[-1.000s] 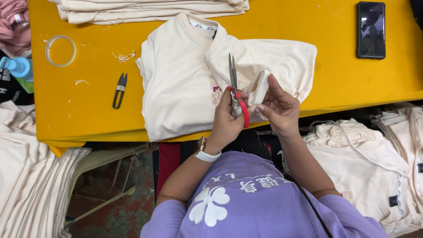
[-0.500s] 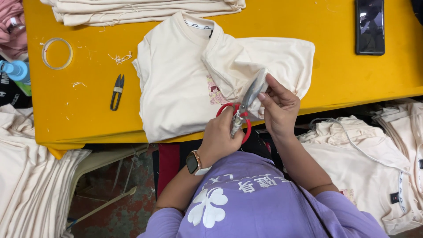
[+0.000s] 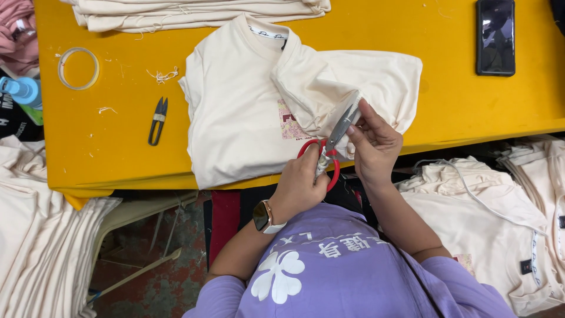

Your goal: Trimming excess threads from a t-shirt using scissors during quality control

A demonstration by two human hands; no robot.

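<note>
1. We see our left hand (image 3: 303,182) closed through the red loops of a pair of scissors (image 3: 331,147), whose blades point up and to the right over the near table edge.
2. Our right hand (image 3: 374,144) pinches a fold of the cream T-shirt (image 3: 247,112) just beside the blade tips; its fingers are bent tight on the cloth.
3. The T-shirt lies on the yellow table (image 3: 123,159), collar away from us, its lower hem at the table's near edge and one sleeve folded back across the chest.
4. Open room lies to the left of the shirt, where only a small black thread snipper (image 3: 157,121), a ring of clear tape (image 3: 77,68) and loose thread scraps sit on the bare yellow top.
5. To the right, a dark phone (image 3: 495,36) rests well apart from the shirt, near the far right of the table.
6. A stack of folded cream garments (image 3: 194,12) is cut off by the top edge of the view.
7. More cream garments (image 3: 500,224) are piled below the table on the right, and another heap (image 3: 35,235) hangs on the left.
8. The print on the shirt's chest is a small red-and-pink square, half hidden by the folded sleeve; we cannot make out its design.
9. We cannot tell whether the blades are cutting a thread or the cloth itself.
</note>
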